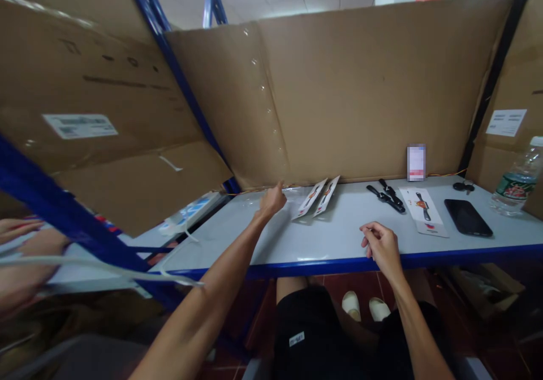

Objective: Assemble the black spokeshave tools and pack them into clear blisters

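Note:
My left hand (pixel 272 200) reaches to the back of the white shelf, one finger stretched out and the others partly hidden. It is over or beside some clear plastic (pixel 251 199); whether it touches the plastic I cannot tell. Just right of it, two printed cards (pixel 311 200) lean at a slant. My right hand (pixel 380 243) hovers by the front edge, fingers loosely bent and apart, holding nothing visible. Beyond it lie black-handled tools (pixel 387 197), perhaps spokeshaves. A flat card (pixel 424 211) with a similar tool pictured lies to their right.
A black phone (pixel 468 217), keys (pixel 463 187) and a water bottle (pixel 515 179) are at the right. A small lit screen (pixel 416 163) stands against the cardboard back wall (pixel 365 91). Blue posts frame the shelf. Another person's arm (pixel 38 255) shows at far left.

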`<action>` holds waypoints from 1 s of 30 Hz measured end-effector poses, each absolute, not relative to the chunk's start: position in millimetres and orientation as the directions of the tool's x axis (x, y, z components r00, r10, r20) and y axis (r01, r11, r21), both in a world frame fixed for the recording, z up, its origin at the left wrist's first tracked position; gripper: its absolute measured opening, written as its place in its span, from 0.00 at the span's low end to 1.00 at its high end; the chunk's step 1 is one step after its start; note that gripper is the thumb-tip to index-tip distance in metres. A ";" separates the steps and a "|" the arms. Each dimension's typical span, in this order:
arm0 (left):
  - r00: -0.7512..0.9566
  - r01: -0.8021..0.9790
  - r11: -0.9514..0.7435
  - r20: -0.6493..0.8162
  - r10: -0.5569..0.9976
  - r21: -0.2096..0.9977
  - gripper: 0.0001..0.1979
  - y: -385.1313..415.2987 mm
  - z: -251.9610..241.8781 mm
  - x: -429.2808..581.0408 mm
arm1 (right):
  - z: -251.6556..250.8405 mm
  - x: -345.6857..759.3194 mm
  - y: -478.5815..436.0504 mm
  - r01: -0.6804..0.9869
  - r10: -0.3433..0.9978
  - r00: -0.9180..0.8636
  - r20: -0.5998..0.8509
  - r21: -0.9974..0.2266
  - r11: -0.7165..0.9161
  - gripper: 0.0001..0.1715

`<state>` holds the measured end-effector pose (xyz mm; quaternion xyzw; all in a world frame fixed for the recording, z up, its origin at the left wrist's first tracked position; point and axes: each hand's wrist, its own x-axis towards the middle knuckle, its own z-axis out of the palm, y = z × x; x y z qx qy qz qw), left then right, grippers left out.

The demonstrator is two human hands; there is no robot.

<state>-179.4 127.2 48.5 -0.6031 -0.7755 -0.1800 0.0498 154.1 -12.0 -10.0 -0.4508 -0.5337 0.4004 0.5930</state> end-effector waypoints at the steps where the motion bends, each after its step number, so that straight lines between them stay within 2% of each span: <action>1: -0.266 0.958 0.223 0.269 0.926 0.180 0.31 134.1 49.8 -181.9 | -10.0 153.6 -12.8 0.016 0.955 0.109 0.277 -0.961 0.277 0.17; 7: -0.243 0.969 0.225 0.230 0.942 0.103 0.24 146.5 40.7 -197.3 | -10.5 152.0 -13.8 0.054 0.952 0.093 0.291 -0.956 0.287 0.17; 14: -0.219 0.976 0.218 0.239 0.946 0.031 0.20 113.9 42.7 -207.3 | -15.2 152.5 -9.4 0.105 0.947 0.093 0.308 -0.949 0.299 0.18; 20: -0.143 0.988 0.155 0.293 0.945 -0.019 0.17 67.2 52.6 -213.8 | -22.7 152.4 -6.2 0.085 0.933 0.092 0.349 -0.936 0.342 0.19; 25: -0.067 0.994 0.098 0.411 0.909 -0.054 0.17 38.3 52.1 -220.7 | -22.8 153.4 -2.4 0.073 0.935 0.084 0.344 -0.938 0.338 0.20; 28: -0.005 0.998 0.034 0.473 0.881 -0.052 0.16 16.8 48.0 -206.6 | -7.9 149.0 -22.2 0.160 0.923 0.121 0.365 -0.925 0.345 0.21; 30: 0.089 0.996 -0.063 0.512 0.855 -0.069 0.16 -1.6 43.9 -188.6 | 9.6 139.5 -48.7 0.302 0.874 0.074 0.481 -0.846 0.440 0.17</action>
